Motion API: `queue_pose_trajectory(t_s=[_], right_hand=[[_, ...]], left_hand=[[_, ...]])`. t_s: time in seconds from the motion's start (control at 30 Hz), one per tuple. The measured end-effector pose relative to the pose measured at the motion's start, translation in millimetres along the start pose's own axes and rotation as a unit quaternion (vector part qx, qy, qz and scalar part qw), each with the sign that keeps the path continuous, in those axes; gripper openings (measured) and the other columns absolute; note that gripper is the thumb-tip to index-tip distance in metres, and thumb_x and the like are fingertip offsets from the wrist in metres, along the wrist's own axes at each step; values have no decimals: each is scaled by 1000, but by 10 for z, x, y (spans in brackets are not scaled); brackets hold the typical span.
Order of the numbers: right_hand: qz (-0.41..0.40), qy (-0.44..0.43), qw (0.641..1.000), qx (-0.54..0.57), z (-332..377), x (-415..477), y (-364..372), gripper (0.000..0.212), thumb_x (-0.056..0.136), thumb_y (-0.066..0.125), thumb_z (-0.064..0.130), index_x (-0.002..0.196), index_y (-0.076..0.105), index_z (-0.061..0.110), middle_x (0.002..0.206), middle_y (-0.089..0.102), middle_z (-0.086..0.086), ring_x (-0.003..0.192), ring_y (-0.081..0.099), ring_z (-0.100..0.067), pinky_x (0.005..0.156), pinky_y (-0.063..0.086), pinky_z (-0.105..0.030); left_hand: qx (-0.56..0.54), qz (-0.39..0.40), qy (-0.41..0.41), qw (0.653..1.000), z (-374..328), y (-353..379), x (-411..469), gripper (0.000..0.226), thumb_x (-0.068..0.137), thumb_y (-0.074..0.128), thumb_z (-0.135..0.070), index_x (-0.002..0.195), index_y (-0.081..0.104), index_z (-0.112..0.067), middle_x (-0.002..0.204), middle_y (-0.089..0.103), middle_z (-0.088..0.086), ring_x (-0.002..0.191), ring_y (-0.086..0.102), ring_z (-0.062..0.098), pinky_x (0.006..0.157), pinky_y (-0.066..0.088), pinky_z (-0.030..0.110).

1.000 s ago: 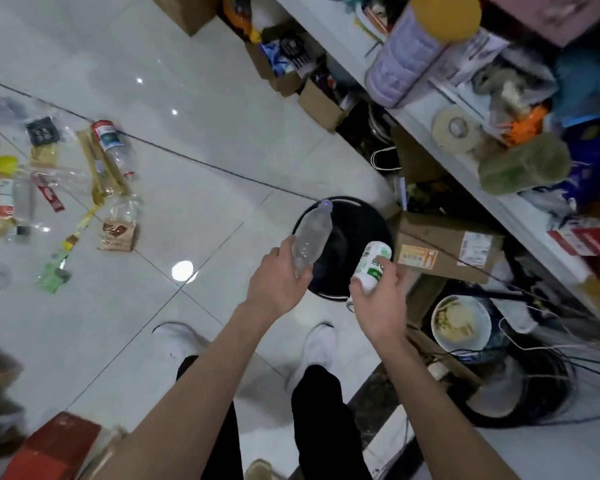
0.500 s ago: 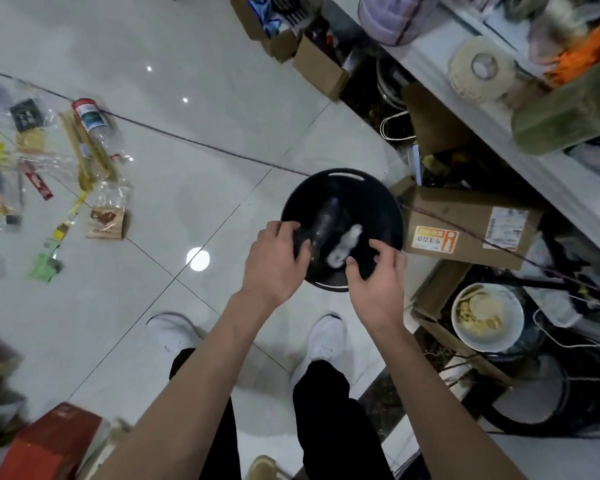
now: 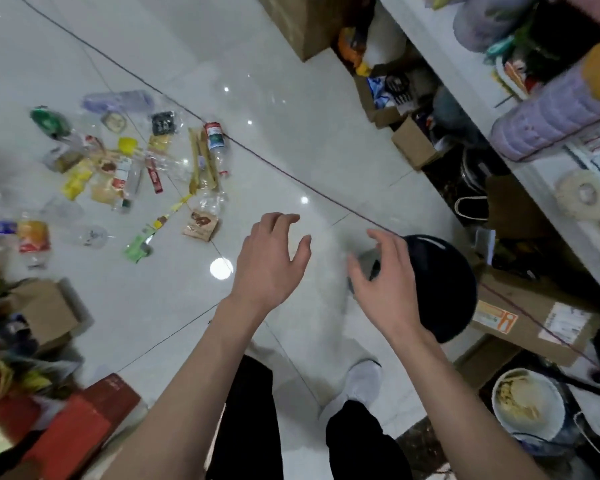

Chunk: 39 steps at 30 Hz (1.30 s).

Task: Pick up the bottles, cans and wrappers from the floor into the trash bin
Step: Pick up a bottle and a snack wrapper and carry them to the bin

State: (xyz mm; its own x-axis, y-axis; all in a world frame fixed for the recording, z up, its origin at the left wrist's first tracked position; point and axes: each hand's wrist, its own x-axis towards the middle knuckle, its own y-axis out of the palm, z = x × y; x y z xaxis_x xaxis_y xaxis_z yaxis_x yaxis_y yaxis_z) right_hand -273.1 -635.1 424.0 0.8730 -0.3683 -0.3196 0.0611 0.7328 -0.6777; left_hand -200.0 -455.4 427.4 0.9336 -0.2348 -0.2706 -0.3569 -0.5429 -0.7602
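A glossy white tiled floor (image 3: 274, 109) runs between cluttered shelving on the right and boxes at the left edge. Both hands hover empty with fingers spread wide: the left hand (image 3: 269, 261) over bare tile, the right hand (image 3: 383, 285) over the near edge of the black trash bin (image 3: 444, 289), which stands beside a cardboard box (image 3: 534, 320) bearing an orange sticker and a white shipping label, their print too blurred to read. The litter (image 3: 136, 171) lies well apart, up and to the left: clear plastic bottles, one with a red and green label (image 3: 215, 136), yellow and green wrappers, a brown sachet (image 3: 200, 225). No brand on any of it is legible.
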Motion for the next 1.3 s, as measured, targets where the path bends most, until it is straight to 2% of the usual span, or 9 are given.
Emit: queue_pose_trajectory(t_s=[0.07,0.33,0.47,0.63,0.8,0.93,1.07,1.2,1.3], right_hand=[[26,-18,1000,1,385,52,221,51,97,66,35,144,49,25,140,46,9,129,48,-10,107,36,-23],[83,-97,992,-10,1538,242,1540,52,95,64,46,142,48,30,138,46,13,129,47,-8,112,43,-44],[109,-121,986,-24,1639,367,2153,55,95,66,46,143,47,28,139,47,10,129,49,-12,111,45,-46],[116,-112,987,-30,1375,706,2827,57,95,68,45,145,47,27,142,47,10,131,48,-13,113,42,-50],[138,-136,980,-45,979,1266,3722,58,93,70,45,143,47,27,142,46,8,132,47,-15,112,43,-49],[172,-191,964,-73,575,1726,4541,58,92,71,44,142,49,24,143,49,3,135,43,-13,115,40,-46],[194,-236,949,-82,242,2106,5272,60,92,74,40,142,51,18,146,50,-3,138,42,-20,116,38,-45],[199,-305,927,-87,-65,2376,5867,71,87,62,57,142,53,12,150,49,-10,140,44,-26,118,36,-44],[175,-358,912,-95,-241,2499,6155,71,86,65,58,138,59,10,149,52,-12,139,47,-28,119,35,-40]], left_hand=[[-23,-29,-20,999,303,-327,-23,44,99,55,-39,136,54,-16,135,53,4,121,53,25,99,46,42],[-75,-124,-128,981,1829,-1324,-134,41,94,56,-46,131,57,-26,131,54,-8,123,49,14,97,42,30],[-87,-156,-177,968,2522,-1402,-85,46,94,55,-48,134,54,-27,131,53,-8,123,51,15,101,46,40],[-104,-184,-209,955,3278,-1081,65,43,94,61,-39,134,53,-24,129,53,-9,120,51,11,101,46,38],[-90,-203,-257,941,4229,-481,339,44,93,65,-36,133,54,-21,128,53,-4,120,50,15,98,43,32],[-90,-215,-273,933,5006,60,699,45,92,66,-34,133,53,-19,130,52,-3,122,48,16,99,42,31],[-70,-229,-273,932,5676,517,1085,46,91,66,-31,133,54,-15,132,54,1,121,50,21,98,43,35],[-45,-240,-271,931,6204,933,1362,46,89,67,-29,131,55,-13,132,55,3,118,53,26,94,35,29],[-4,-241,-242,940,6516,1182,1490,52,86,67,-34,131,56,-12,137,55,5,122,52,27,97,36,32]])
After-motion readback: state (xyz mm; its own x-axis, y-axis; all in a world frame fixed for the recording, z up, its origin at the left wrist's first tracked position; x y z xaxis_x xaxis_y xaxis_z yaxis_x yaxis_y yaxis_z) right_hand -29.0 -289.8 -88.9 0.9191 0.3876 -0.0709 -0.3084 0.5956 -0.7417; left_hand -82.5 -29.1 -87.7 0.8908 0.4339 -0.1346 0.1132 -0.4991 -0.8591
